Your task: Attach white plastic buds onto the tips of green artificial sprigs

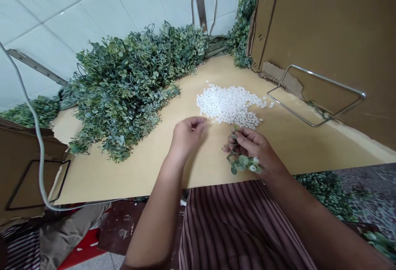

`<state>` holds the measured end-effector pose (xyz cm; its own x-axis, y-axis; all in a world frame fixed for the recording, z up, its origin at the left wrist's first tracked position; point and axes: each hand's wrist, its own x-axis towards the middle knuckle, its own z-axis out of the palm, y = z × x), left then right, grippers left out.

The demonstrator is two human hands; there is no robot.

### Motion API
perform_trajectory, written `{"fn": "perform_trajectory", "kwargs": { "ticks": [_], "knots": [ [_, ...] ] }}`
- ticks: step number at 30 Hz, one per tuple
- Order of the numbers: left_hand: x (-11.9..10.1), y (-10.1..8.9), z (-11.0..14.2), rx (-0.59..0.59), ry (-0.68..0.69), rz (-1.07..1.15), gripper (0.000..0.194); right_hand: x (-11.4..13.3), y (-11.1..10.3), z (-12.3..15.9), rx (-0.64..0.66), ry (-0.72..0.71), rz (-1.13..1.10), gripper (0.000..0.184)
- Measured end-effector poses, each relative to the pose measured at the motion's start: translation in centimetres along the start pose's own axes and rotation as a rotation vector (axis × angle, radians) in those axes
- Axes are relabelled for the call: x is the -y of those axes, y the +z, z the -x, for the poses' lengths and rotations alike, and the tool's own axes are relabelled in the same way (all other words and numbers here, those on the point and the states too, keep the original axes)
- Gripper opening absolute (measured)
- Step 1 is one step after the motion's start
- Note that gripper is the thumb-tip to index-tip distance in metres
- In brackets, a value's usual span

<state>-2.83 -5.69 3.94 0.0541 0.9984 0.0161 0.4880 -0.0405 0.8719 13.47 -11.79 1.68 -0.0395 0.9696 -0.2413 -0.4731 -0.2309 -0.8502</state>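
A heap of small white bead-like pieces (227, 103) lies in the middle of the tan board (130, 183). My left hand (188, 131) is at the near left edge of this heap, thumb and fingertips pinched together; whatever they hold is too small to make out. In my right hand (247, 144), just in front of the heap, is an artificial leaf sprig (243, 163). The fingers close around its stem, its round green leaves hang below them, and a white piece or two shows at one end.
A big pile of artificial greenery (130, 80) covers the board's left and back. A bent metal wire frame (315, 94) stands at right by a cardboard box (334, 34). A grey cable (38, 138) runs down the left side, near a dark wire frame (38, 183).
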Motion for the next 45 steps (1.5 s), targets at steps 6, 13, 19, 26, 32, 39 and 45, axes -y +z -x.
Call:
{"fn": "perform_trajectory", "kwargs": {
  "ticks": [6,13,19,26,32,39,45],
  "knots": [
    [1.4,1.5,-5.2,-0.127,0.058,-0.41,0.01,-0.2,0.4,0.1,-0.015,-0.007,0.043,0.04],
    [1.4,1.6,-4.5,-0.131,0.044,-0.26,0.008,-0.9,0.1,0.1,0.007,-0.035,0.141,0.039],
    [0.0,1.5,-0.9,0.042,-0.098,0.259,0.009,-1.2,0.0,0.2,0.059,-0.105,0.226,0.034],
    [-0.3,2.8,3.8,0.185,-0.224,0.82,0.019,-1.4,-0.2,0.8,0.076,-0.232,0.374,0.021],
    [0.2,2.7,4.5,0.211,-0.286,0.859,0.024,-1.0,0.1,0.8,0.102,-0.309,0.4,0.015],
    [0.4,3.2,4.7,0.121,-0.297,0.876,0.025,-0.9,0.3,1.0,0.074,-0.32,0.425,0.014],
    [0.4,3.1,4.8,0.119,-0.278,0.861,0.024,-1.0,0.4,1.1,0.057,-0.322,0.476,0.014]
  ]
}}
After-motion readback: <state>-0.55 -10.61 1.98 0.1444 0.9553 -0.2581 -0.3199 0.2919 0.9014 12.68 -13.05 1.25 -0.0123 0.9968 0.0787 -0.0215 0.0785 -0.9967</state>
